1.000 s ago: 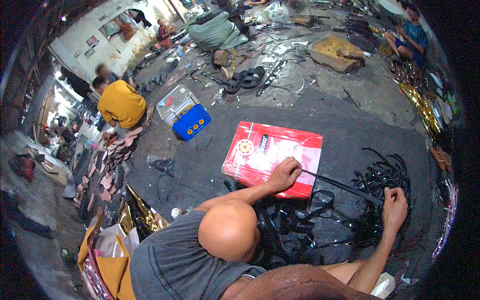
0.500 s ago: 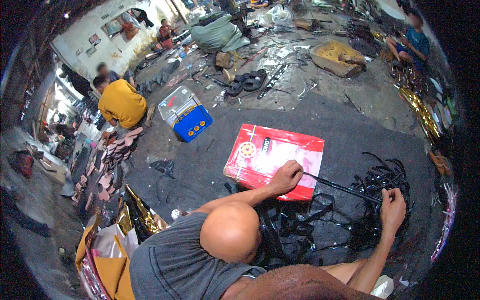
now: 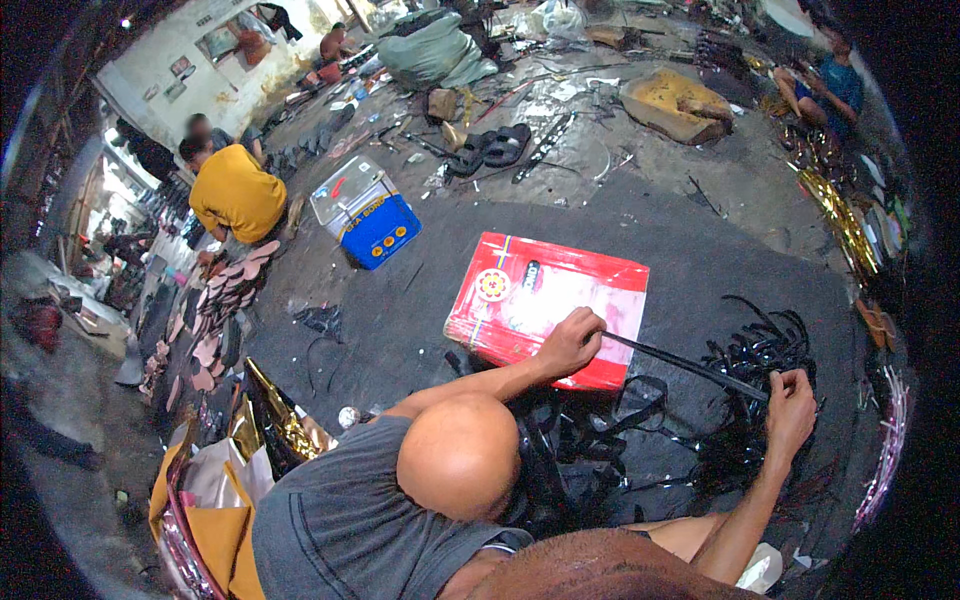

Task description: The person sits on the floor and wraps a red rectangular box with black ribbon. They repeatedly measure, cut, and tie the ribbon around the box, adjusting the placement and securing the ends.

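Note:
A thin, glossy black strip [image 3: 685, 366] stretches taut between my two hands, sloping down to the right. One end is pinched in the fingers of my left hand [image 3: 570, 346], over the front part of a red box [image 3: 480, 270]. Farther right, my right hand [image 3: 791, 410] grips the strip's other end between thumb and fingers. Beside and behind that hand lies a tangled heap of black strips [image 3: 755, 345]. More loose black strips [image 3: 570, 450] lie between the box and my legs.
Beyond the red box stands a blue container with a clear top [image 3: 382, 230]. Pink cut pieces [image 3: 225, 290] are piled at left, near a person in yellow [image 3: 238, 192]. Gold sheet material [image 3: 285, 425] sits beside my knee. Black sandals [image 3: 490, 150] and a worn wooden block [image 3: 675, 103] lie farther off.
The view has shifted slightly, so the box and blue container appear higher. Both hands keep hold of the strip, which stays taut.

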The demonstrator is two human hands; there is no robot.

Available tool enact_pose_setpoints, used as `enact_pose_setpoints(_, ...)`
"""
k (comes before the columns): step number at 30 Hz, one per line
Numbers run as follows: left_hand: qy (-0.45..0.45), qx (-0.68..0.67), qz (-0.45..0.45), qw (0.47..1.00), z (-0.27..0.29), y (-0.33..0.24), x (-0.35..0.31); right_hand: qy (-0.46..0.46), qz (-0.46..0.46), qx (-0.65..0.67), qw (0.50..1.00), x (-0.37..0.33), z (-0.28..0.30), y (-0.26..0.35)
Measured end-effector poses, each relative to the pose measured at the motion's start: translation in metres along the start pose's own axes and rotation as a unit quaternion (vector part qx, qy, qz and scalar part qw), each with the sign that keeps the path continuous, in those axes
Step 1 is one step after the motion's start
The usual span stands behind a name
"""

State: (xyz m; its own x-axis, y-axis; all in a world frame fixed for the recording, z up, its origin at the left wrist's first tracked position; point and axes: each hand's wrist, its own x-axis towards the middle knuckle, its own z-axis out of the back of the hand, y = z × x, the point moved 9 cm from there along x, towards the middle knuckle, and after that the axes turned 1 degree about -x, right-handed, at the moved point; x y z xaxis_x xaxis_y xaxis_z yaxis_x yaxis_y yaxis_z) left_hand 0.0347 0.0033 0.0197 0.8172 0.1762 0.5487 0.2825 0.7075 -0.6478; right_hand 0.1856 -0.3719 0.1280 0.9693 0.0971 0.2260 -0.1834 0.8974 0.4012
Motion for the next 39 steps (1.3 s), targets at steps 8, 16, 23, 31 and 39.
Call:
enact_pose_setpoints(8,-0.007,0.022,0.012,1.000,-0.001,0.004,0.000,0.003,-0.006,-0.035,0.999,0.000,0.001,0.000)
enact_pose_setpoints(16,-0.032,0.000,0.041,0.999,0.007,0.014,-0.001,0.012,0.005,-0.017,1.000,-0.004,0.001,0.011)
enact_pose_setpoints(23,-0.019,-0.007,0.089,0.996,-0.001,0.028,0.002,-0.024,0.006,0.019,1.000,0.010,-0.013,-0.011)
enact_pose_setpoints(31,-0.019,-0.011,0.128,0.991,-0.006,0.032,-0.009,-0.255,-0.153,0.047,0.954,0.010,0.060,-0.034)
enact_pose_setpoints(39,-0.027,-0.002,0.100,0.995,0.000,0.020,0.004,-0.153,0.008,0.107,0.982,-0.009,-0.007,-0.036)
